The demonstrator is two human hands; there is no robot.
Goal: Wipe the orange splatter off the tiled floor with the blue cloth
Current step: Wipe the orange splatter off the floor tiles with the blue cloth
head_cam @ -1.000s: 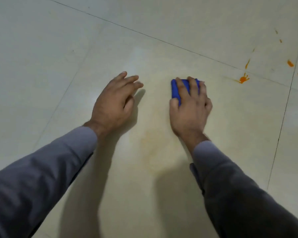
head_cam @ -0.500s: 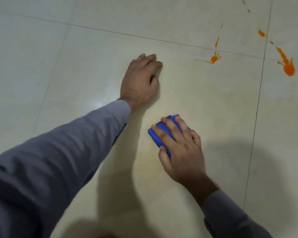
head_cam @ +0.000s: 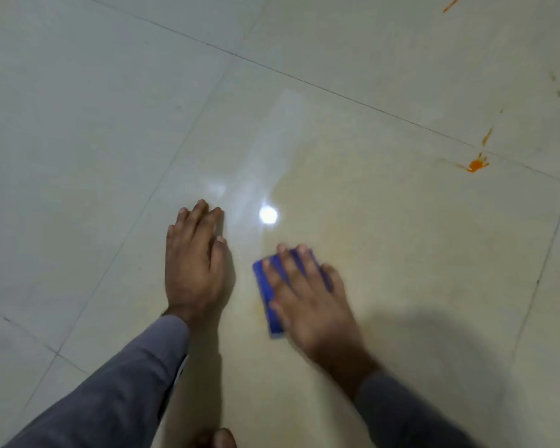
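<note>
We brace the left hand (head_cam: 194, 263) flat on the tiled floor (head_cam: 78, 140) at 9 o'clock of the cloth, fingers straight and close together, holding nothing. Just beside it, at frame centre, we press the right hand (head_cam: 307, 295) onto the folded blue cloth (head_cam: 267, 292), fingers spread flat across its top; the hand is motion-blurred. A faint yellowish film surrounds the cloth, so we judge this tile smeared, not yet clean. At 2 o'clock, well apart from the cloth, the orange splatter (head_cam: 475, 164) sits untouched, with smaller streaks above it and at the right edge. Most wiping appears to remain.
</note>
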